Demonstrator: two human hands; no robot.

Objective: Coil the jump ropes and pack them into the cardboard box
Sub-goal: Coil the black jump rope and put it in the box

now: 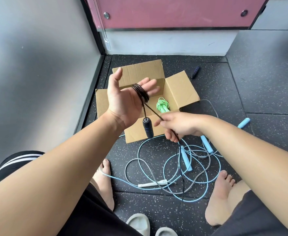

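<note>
My left hand (122,97) is raised palm up over the open cardboard box (182,89), fingers straight, with several turns of the black jump rope (140,91) wound round them. One black handle (148,127) hangs below that hand. My right hand (179,126) grips the black cord a little lower, in front of the box. The rope's other black handle (195,72) lies on the floor behind the box. A coiled green rope (162,105) lies inside the box. Loose light blue (185,158) and grey (150,183) ropes sprawl tangled on the floor.
The box stands on dark speckled rubber flooring in a corner, with a grey wall on the left and a pink panel behind. My bare feet (220,196) flank the tangled ropes. Two pale slippers (139,223) sit at the bottom edge.
</note>
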